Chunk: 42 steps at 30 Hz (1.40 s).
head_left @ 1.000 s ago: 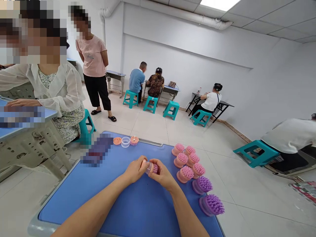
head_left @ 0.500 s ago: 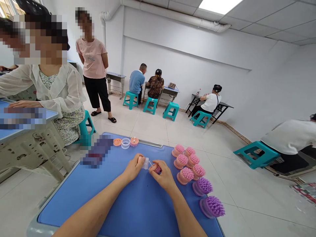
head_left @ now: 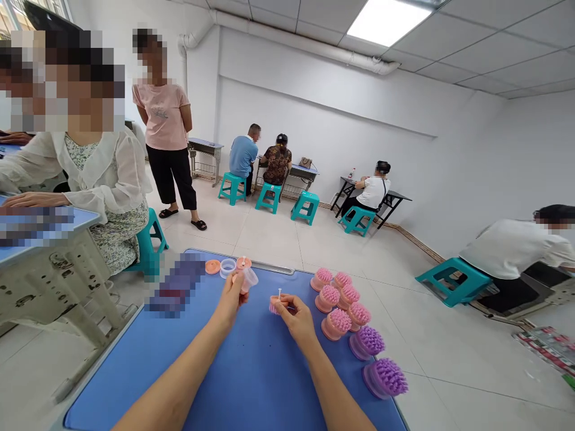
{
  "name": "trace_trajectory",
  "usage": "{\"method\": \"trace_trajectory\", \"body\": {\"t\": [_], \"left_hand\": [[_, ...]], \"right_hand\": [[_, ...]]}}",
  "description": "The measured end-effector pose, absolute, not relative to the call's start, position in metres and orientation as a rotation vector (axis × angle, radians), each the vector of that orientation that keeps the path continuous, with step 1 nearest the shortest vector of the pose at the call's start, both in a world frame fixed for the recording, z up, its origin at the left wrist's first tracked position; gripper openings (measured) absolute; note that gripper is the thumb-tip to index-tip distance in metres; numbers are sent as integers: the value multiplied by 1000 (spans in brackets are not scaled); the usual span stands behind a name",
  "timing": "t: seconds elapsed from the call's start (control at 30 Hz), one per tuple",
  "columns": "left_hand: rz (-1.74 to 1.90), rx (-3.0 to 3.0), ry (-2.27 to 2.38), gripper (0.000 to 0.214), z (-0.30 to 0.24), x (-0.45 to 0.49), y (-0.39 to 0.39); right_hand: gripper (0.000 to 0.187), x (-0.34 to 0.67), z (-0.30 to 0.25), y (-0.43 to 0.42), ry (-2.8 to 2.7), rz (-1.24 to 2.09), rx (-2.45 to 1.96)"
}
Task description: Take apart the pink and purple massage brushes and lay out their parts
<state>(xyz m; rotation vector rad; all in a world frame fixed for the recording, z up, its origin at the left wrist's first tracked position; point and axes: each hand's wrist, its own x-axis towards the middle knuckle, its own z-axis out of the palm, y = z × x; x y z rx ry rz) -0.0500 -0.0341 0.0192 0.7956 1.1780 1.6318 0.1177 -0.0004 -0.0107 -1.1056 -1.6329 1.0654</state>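
Note:
My left hand is closed on a clear cup with a pink cap, lifted above the blue table. My right hand pinches a pink bristle head with a white stem, held apart from the cup. Just beyond my left hand lie a pink cap, a clear ring and another pink bristle piece. To the right of my right hand stand several pink brushes and two purple brushes.
A blurred item lies at the table's far left. A seated person in white works at the neighbouring desk, another stands behind. More people sit on teal stools at desks along the walls.
The brush that both hands held together has come apart: my left hand carried the cup up and left, my right keeps the bristle head. The camera tilted up slightly.

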Motion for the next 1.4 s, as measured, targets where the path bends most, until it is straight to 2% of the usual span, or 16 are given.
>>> {"method": "trace_trajectory", "body": {"t": [0.3, 0.47, 0.57, 0.67, 0.77, 1.0, 1.1, 1.27, 1.4], "left_hand": [[1898, 650, 998, 39, 38, -79, -38], [1887, 670, 989, 42, 37, -79, -38], [1844, 709, 1014, 46, 35, -78, -37], [1778, 758, 1088, 53, 34, -77, -37], [1686, 867, 1177, 53, 33, -73, -36], [1334, 1283, 1302, 47, 16, -37, -39], [1191, 1416, 1334, 49, 8, -25, -44], [1038, 1570, 1364, 57, -1, -25, -43], [937, 1662, 1381, 55, -8, -29, -40]], "right_hand": [[15, 40, -2, 19, -1719, 951, -996], [15, 14, -8, 24, -1718, 889, -1003], [10, 16, -10, 23, -1698, 895, -1008], [13, 27, -3, 22, -1649, 923, -1019], [22, 45, 8, 20, -1589, 1032, -1037], [57, 104, 13, -1, -1480, 1506, -1035], [57, 123, 6, -5, -1427, 1684, -1057], [49, 131, 3, -1, -1435, 1727, -1100], [45, 130, 1, 2, -1429, 1757, -1125]]}}
